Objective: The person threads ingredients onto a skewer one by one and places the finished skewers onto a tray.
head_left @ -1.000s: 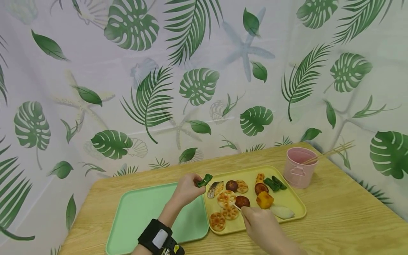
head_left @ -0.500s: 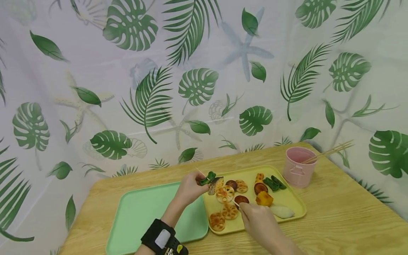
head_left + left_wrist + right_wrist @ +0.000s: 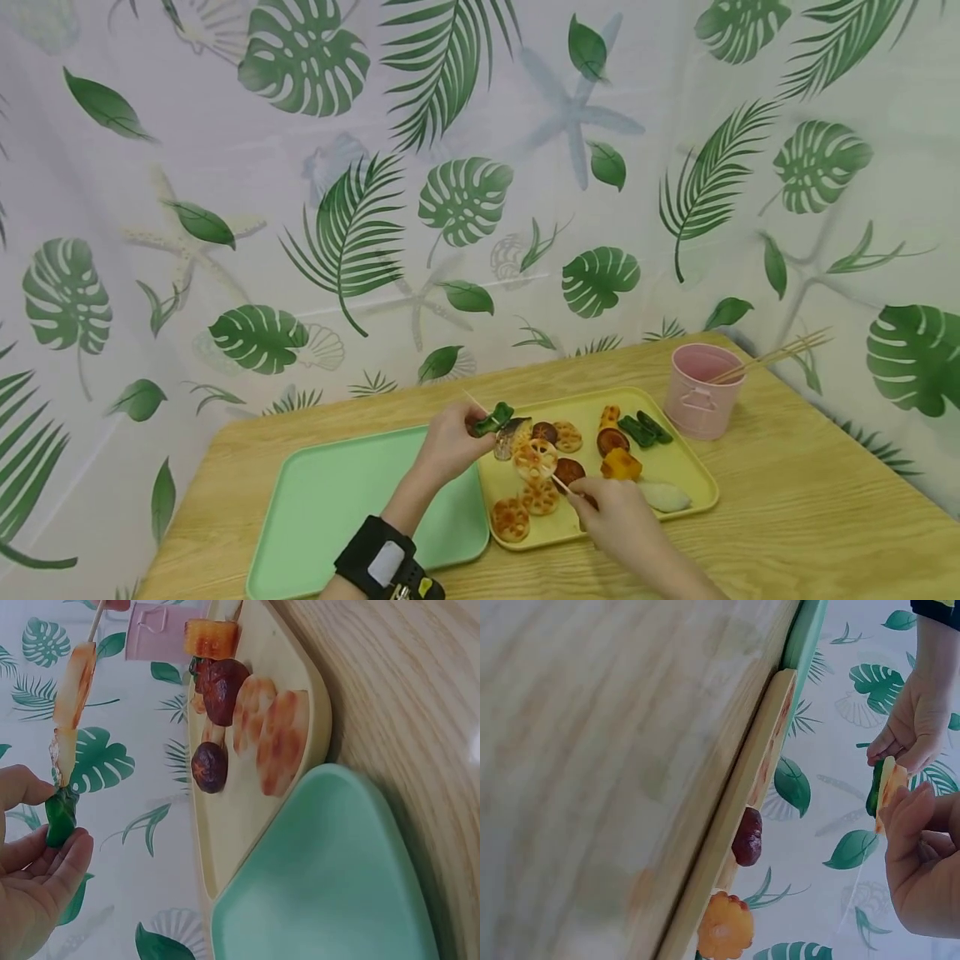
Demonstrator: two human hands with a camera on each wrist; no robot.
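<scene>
A thin wooden skewer [image 3: 561, 483] is held up over the yellow tray's near-left part. My right hand [image 3: 622, 512] grips its near end. Threaded along it are a browned lotus root slice [image 3: 536, 460], a piece of grilled fish [image 3: 513, 437] with dark skin, and a folded green pepper [image 3: 493, 419] at the far end. My left hand [image 3: 450, 446] pinches the pepper between thumb and fingers, and the skewer's pointed tip sticks out beyond it. In the left wrist view the pepper [image 3: 60, 817] sits right against the fish [image 3: 64, 756].
On the yellow tray [image 3: 693, 462] lie more lotus slices [image 3: 511, 520], mushrooms [image 3: 613, 442], green peppers [image 3: 645, 429], a yellow-orange piece [image 3: 621, 465] and a pale piece [image 3: 666, 497]. The green tray [image 3: 337, 500] adjoins it on the left. A pink bucket [image 3: 703, 400] with skewers stands back right.
My left hand has moved right with the pepper, sliding it along the skewer up to the fish. The skewer's tip now pokes out past the pepper. The right hand keeps its grip.
</scene>
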